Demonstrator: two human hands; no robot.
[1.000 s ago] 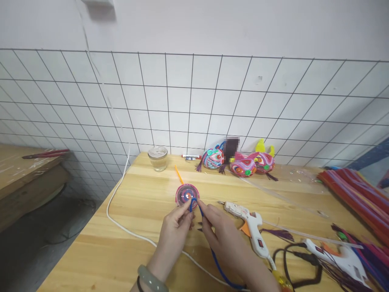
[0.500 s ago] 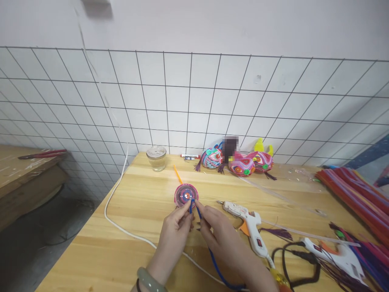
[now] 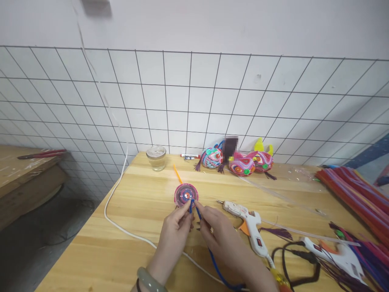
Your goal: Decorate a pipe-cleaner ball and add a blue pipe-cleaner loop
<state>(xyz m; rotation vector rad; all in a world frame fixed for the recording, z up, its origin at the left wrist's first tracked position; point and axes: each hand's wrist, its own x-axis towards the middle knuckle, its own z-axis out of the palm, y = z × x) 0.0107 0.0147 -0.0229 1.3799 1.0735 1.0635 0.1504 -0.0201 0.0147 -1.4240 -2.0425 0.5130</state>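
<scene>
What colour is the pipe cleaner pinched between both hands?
Blue. The pipe cleaner shows best in the head view, pinched by left hand and right hand.

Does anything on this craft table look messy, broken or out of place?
Nothing looks broken or spilled. Both hands, left hand and right hand, pinch a blue pipe cleaner at a coiled disc. The only untidiness: a black cord tangles by two glue guns, and a white cable trails off the table edge.
</scene>
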